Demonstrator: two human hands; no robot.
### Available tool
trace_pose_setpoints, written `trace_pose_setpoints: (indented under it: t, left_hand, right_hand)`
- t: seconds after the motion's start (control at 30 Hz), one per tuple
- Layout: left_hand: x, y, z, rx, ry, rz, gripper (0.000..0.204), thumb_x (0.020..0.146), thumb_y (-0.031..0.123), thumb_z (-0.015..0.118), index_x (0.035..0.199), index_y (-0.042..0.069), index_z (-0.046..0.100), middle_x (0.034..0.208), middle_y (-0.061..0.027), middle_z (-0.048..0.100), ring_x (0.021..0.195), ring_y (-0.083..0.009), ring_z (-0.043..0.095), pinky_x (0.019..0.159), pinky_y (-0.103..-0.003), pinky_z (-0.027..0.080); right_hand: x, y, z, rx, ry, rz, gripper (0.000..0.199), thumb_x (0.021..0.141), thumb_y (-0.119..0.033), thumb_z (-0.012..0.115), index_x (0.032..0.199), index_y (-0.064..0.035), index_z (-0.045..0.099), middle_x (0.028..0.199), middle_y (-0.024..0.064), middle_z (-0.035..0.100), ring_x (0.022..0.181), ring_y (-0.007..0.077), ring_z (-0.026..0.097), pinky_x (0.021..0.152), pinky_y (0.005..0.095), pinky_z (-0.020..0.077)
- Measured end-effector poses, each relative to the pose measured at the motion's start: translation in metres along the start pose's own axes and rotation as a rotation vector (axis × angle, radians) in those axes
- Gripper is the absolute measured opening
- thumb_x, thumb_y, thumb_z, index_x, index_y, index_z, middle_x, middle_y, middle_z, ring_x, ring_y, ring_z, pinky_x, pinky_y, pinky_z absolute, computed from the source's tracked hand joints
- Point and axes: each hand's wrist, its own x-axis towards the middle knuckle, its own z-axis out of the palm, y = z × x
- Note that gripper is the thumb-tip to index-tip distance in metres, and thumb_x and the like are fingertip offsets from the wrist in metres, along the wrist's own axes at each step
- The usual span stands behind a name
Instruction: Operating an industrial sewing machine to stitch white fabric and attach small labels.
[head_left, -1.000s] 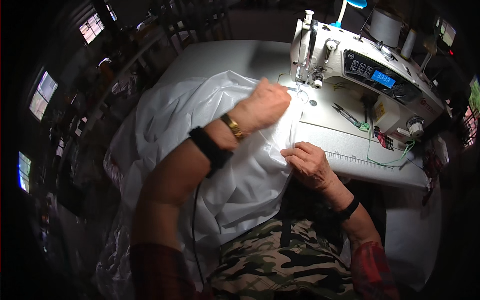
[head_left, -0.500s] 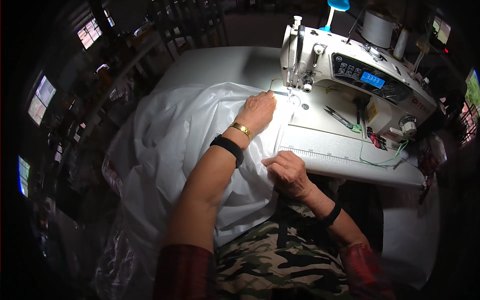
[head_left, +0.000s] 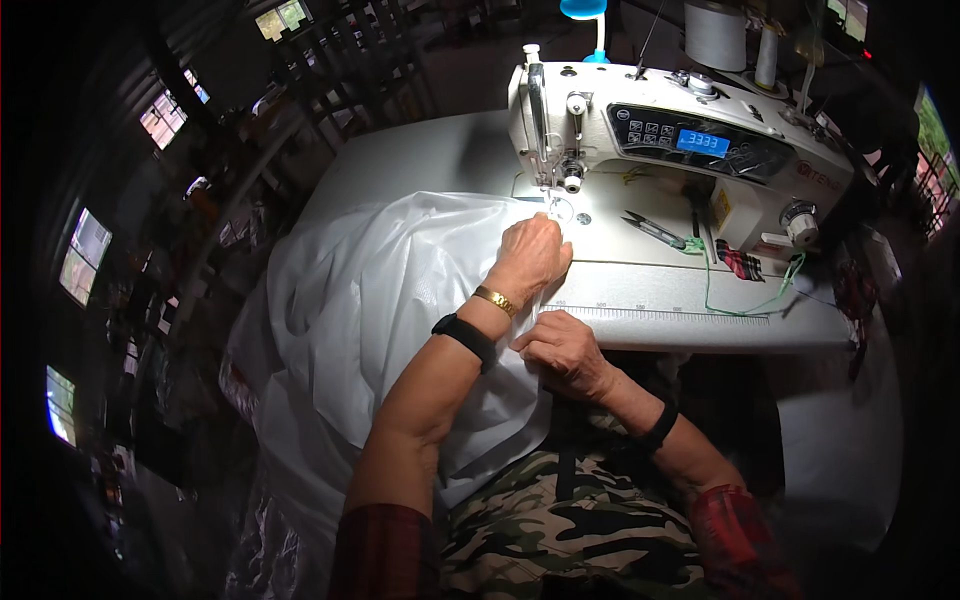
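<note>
A large sheet of thin white fabric point(head_left: 390, 290) lies in loose folds over the table's left part and hangs toward my lap. My left hand point(head_left: 531, 255) is closed on its right edge, just in front of the needle area of a white sewing machine point(head_left: 690, 130). Below it, by the table's front edge, my right hand point(head_left: 565, 352) pinches the same edge between thumb and curled fingers. The left fingertips are partly hidden behind the knuckles, and the hand partly covers the fabric near the presser foot.
Thread snips point(head_left: 655, 230) lie under the machine arm beside a green cord point(head_left: 708, 290). A printed ruler scale point(head_left: 650, 312) runs along the table's front. Thread cones point(head_left: 715, 38) and a blue lamp point(head_left: 584, 8) stand behind the machine. Chairs point(head_left: 350, 75) show dimly at the back.
My left hand has moved from left of the needle to in front of it, closer to my right hand. The right hand keeps its pinch. The whole view has shifted.
</note>
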Motion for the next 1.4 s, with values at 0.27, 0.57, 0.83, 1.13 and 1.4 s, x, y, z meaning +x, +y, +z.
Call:
trace_pose_setpoints:
  t: [0.27, 0.57, 0.83, 1.13, 1.4]
  left_hand:
    - [0.007, 0.000, 0.003, 0.128, -0.085, 0.029, 0.025, 0.081, 0.016, 0.058, 0.083, -0.007, 0.066, 0.088, -0.0271, 0.066, 0.080, -0.0405, 0.068, 0.076, -0.047, 0.055]
    - [0.009, 0.005, -0.005, 0.222, -0.179, 0.114, 0.016, 0.078, 0.002, 0.054, 0.077, -0.004, 0.068, 0.082, -0.0268, 0.068, 0.078, -0.0410, 0.069, 0.072, -0.046, 0.056]
    - [0.001, -0.011, -0.001, 0.045, -0.145, 0.029, 0.017, 0.084, 0.006, 0.054, 0.083, -0.007, 0.066, 0.082, -0.0306, 0.064, 0.080, -0.0457, 0.065, 0.072, -0.049, 0.053]
    - [-0.001, -0.040, 0.000, -0.957, -0.335, -0.294, 0.034, 0.093, 0.003, 0.049, 0.123, -0.009, 0.061, 0.099, -0.0052, 0.067, 0.083, -0.0107, 0.063, 0.074, -0.026, 0.052]
    - [-0.010, -0.047, 0.001, -1.292, -0.326, -0.412, 0.035, 0.094, 0.001, 0.049, 0.126, -0.011, 0.056, 0.104, -0.0105, 0.068, 0.089, -0.0120, 0.066, 0.081, -0.025, 0.054]
  right_hand:
    - [0.000, -0.002, 0.000, -0.010, 0.024, 0.025, 0.014, 0.068, -0.005, 0.067, 0.081, -0.0073, 0.061, 0.076, 0.0042, 0.058, 0.073, 0.0223, 0.058, 0.070, 0.0341, 0.0478]
    - [0.015, -0.010, -0.015, -0.016, -0.003, 0.019, 0.013, 0.069, -0.007, 0.066, 0.077, -0.0085, 0.056, 0.071, 0.0048, 0.051, 0.073, 0.0241, 0.054, 0.072, 0.0351, 0.0450]
    - [0.024, -0.001, -0.021, -0.004, -0.193, -0.158, 0.012, 0.073, -0.013, 0.065, 0.081, -0.0090, 0.057, 0.077, 0.0049, 0.055, 0.077, 0.0235, 0.058, 0.076, 0.0352, 0.0459]
    - [0.052, 0.100, -0.072, -0.257, -0.083, 0.546, 0.017, 0.088, -0.017, 0.063, 0.095, -0.0011, 0.066, 0.091, 0.0176, 0.068, 0.084, 0.0350, 0.065, 0.074, 0.0435, 0.0511]
    - [0.062, 0.122, -0.061, -0.129, -0.220, 0.489, 0.020, 0.085, -0.007, 0.064, 0.102, 0.0002, 0.068, 0.093, 0.0177, 0.066, 0.093, 0.0347, 0.064, 0.082, 0.0420, 0.0506]
